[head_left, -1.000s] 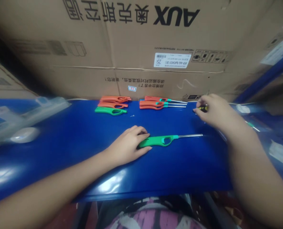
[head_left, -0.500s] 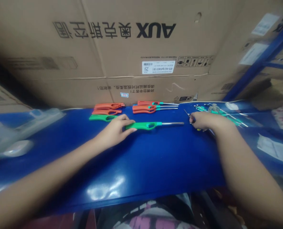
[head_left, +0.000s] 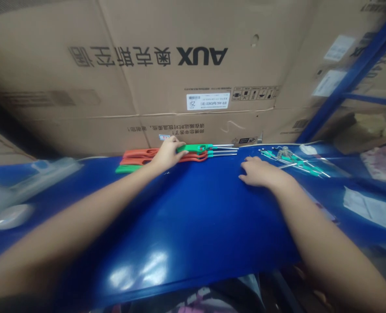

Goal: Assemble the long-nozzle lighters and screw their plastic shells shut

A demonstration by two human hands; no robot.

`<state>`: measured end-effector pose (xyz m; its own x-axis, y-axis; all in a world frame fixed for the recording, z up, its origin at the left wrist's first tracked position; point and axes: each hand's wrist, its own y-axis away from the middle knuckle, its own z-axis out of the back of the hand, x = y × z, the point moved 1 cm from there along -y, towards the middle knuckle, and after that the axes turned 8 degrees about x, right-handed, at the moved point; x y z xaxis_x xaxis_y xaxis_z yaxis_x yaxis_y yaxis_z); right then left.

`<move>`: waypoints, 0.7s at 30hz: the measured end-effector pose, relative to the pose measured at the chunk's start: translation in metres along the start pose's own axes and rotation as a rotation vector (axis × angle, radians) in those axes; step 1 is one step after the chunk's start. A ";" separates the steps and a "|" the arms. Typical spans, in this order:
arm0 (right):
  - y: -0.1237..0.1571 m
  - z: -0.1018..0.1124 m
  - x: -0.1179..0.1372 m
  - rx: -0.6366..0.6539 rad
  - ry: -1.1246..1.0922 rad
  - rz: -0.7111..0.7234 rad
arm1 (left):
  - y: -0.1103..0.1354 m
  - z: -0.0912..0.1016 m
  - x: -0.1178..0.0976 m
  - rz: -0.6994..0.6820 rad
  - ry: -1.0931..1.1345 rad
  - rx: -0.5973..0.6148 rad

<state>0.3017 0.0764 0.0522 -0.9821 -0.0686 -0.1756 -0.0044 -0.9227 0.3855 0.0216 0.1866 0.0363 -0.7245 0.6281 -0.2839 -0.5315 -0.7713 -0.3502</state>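
Note:
My left hand (head_left: 168,154) grips a green long-necked lighter (head_left: 193,148) at its handle, over a row of other lighters by the carton. Beneath and beside it lie orange lighters (head_left: 137,154), some with metal necks pointing right. A green lighter handle (head_left: 127,168) rests in front of the orange ones, partly behind my left wrist. My right hand (head_left: 258,171) hovers over or rests on the blue table, fingers apart and slightly curled, with nothing visible in them. Just beyond it is a loose pile of metal lighter necks with teal ends (head_left: 297,161).
A large cardboard carton (head_left: 140,91) stands along the back of the blue table (head_left: 193,226). To the left are a clear plastic bag (head_left: 46,178) and a roll of tape (head_left: 12,216). White paper (head_left: 371,208) lies at right, near a blue metal post (head_left: 345,82).
My left hand has carried the green lighter back and onto the row. My right hand has moved left a little, and the thin pointed tool it held no longer shows in it.

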 end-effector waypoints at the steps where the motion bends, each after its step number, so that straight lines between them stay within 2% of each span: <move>1: 0.001 -0.001 0.003 -0.007 -0.001 0.038 | -0.003 -0.004 0.002 0.006 -0.001 -0.001; 7: 0.005 -0.002 0.018 -0.056 -0.023 0.187 | -0.016 -0.019 0.008 0.020 -0.012 -0.013; 12: 0.007 -0.003 0.029 -0.135 -0.020 0.267 | -0.016 -0.019 0.006 0.014 -0.043 -0.065; 16: 0.007 -0.004 0.032 -0.158 -0.016 0.294 | -0.002 -0.009 -0.001 -0.032 -0.075 -0.096; 21: 0.005 -0.007 0.032 -0.157 -0.018 0.300 | 0.036 0.016 0.000 -0.074 -0.102 -0.113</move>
<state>0.2717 0.0668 0.0424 -0.9383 -0.3407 -0.0586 0.3132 -0.9095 0.2733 -0.0041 0.1569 0.0378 -0.7289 0.6649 -0.1634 -0.5366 -0.7029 -0.4668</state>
